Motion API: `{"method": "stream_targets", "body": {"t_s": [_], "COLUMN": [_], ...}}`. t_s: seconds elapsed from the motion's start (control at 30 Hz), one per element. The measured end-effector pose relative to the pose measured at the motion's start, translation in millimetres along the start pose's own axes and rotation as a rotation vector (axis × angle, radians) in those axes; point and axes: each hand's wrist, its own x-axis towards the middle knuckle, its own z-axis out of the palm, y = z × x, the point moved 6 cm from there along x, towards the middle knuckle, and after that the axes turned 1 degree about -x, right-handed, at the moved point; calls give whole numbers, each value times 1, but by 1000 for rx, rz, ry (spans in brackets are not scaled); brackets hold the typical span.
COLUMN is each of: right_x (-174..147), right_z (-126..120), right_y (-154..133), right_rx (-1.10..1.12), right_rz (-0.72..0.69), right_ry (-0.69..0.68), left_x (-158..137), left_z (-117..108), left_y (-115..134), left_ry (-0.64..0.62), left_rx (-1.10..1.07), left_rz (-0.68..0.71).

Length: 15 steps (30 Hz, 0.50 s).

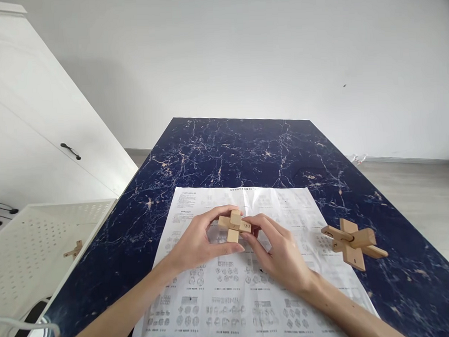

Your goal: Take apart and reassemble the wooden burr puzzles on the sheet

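Puzzle [234,225] of pale wooden blocks is over the middle of the printed sheet [307,205], gripped by both hands. The left hand [193,241] has its fingers partly open around it, thumb on the near side, forefinger on the far side. The right hand [282,255] has its fingers nearly closed, pinching the block end marked with a number. A second puzzle [354,240] is at the sheet's right edge, and the dark blue table [224,149] extends beyond the sheet.

One head-worn view; faces forward and downward; hands [195,241] near, wall [242,55] beyond.
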Motion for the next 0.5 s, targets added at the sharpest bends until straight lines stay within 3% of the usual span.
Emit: {"method": "stream_targets", "body": {"t_s": [0.5], "right_x": [2], "right_z": [-13], "right_y": [-3], "right_rx": [13], "right_rz": [-76], "right_ry": [60], "left_x": [-2], "left_z": [8], "left_y": [0], "left_ry": [7], "left_rx": [56], "left_rz": [9]}}
